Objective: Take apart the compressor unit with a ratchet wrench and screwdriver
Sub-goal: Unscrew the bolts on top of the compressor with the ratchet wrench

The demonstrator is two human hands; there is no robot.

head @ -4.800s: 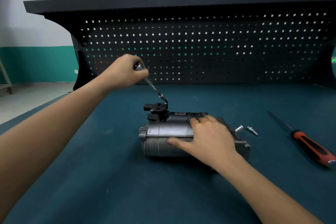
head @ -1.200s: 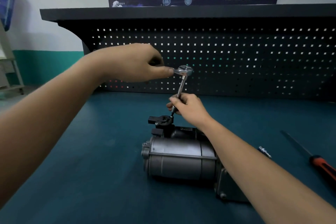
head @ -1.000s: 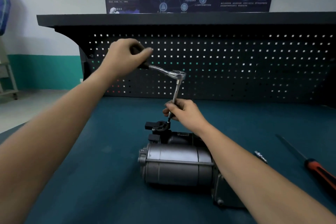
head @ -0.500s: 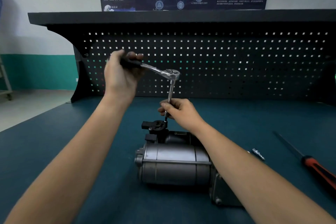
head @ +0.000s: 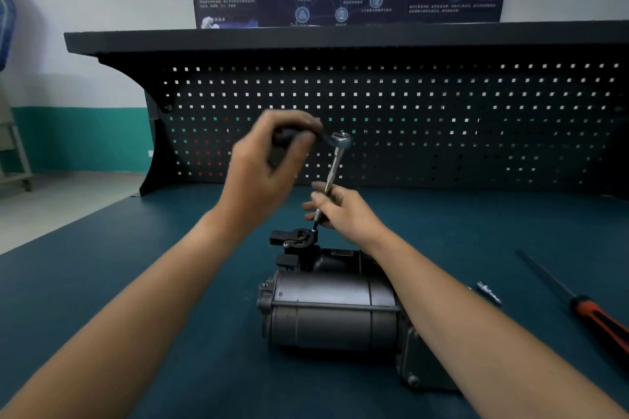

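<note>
- The left hand (head: 265,163) is smeared by motion blur. Its fingers are wrapped round the dark handle of the ratchet wrench (head: 341,140), and most of that handle is buried in the fist, so only the shiny head shows clearly.
- A slim extension shaft (head: 333,168) runs down from the head at a slight tilt. The right hand (head: 345,213) curls its fingers round the lower part and covers it.
- Only the shaft's tip shows below the fingers, at a black bracket (head: 296,239) on top of the compressor unit (head: 330,309). I cannot tell whether it is seated on a fastener.
- The compressor unit lies on its side mid-tabletop (head: 102,282). The right forearm crosses its right end and hides part of the end plate.
- The screwdriver (head: 597,318) lies well apart to the right, its red-and-black handle cut off by the frame edge.
- A small metal piece (head: 489,292), too small to identify, lies between the compressor unit and the screwdriver.
- The tabletop's left edge runs diagonally, with floor (head: 61,201) beyond. A wide teal stretch separates it from the compressor unit.
- The pegboard (head: 442,133) stands at the back under a dark shelf (head: 340,39), well behind both hands.
</note>
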